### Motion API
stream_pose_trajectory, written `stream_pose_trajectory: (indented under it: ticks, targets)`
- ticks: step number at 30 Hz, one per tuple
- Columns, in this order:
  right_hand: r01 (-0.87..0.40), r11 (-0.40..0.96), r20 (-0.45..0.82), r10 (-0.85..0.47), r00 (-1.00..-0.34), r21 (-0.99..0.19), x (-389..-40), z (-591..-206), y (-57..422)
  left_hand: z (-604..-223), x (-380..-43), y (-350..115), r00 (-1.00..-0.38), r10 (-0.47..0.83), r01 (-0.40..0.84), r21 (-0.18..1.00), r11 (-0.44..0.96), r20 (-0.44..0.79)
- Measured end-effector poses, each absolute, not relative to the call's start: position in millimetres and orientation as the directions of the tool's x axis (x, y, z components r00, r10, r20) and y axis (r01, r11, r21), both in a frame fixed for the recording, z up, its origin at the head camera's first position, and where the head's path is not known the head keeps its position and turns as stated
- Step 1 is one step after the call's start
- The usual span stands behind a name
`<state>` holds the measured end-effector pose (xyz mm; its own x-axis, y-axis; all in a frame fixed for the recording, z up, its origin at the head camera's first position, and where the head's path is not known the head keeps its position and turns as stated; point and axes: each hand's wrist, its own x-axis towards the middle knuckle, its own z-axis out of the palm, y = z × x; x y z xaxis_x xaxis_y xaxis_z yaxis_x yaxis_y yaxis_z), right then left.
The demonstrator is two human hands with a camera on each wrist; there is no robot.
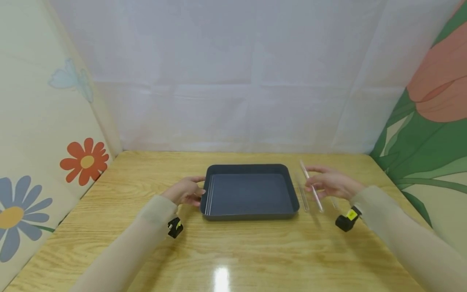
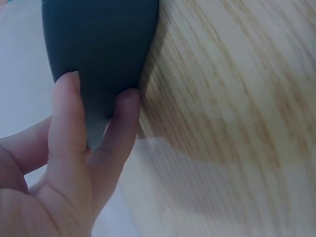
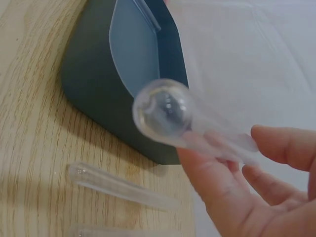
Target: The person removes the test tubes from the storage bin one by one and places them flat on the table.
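My right hand (image 1: 333,184) pinches a clear round-bottomed test tube (image 3: 212,128) between thumb and fingers, holding it above the table to the right of a dark blue-grey rectangular tray (image 1: 251,194). The tube's rounded end points at the camera in the right wrist view. Below it, two more clear test tubes lie on the table, one (image 3: 123,186) beside the tray and another (image 3: 113,231) farther right. Clear tubes (image 1: 209,194) also lie along the tray's left inner wall. The fingers of my left hand (image 1: 187,190) touch the outside of the tray's left wall.
The wood-grain table (image 1: 255,255) meets a white cloth backdrop (image 1: 233,113) behind the tray. Panels with printed flowers (image 1: 87,162) stand at both sides. A black wrist camera (image 1: 348,219) hangs from each sleeve, close over the table.
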<state>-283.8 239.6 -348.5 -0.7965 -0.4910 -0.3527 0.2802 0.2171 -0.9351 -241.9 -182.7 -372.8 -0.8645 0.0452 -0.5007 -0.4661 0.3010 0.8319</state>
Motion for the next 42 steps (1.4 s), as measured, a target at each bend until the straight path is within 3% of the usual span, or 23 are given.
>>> stream_pose_trajectory:
  ticks: [42]
  targets:
    - [0.279, 0.255, -0.368, -0.439, -0.820, -0.926, -281, -359, 278, -372, -243, -182, -0.859, 0.051, -0.476, 0.831, 0.289, -0.510]
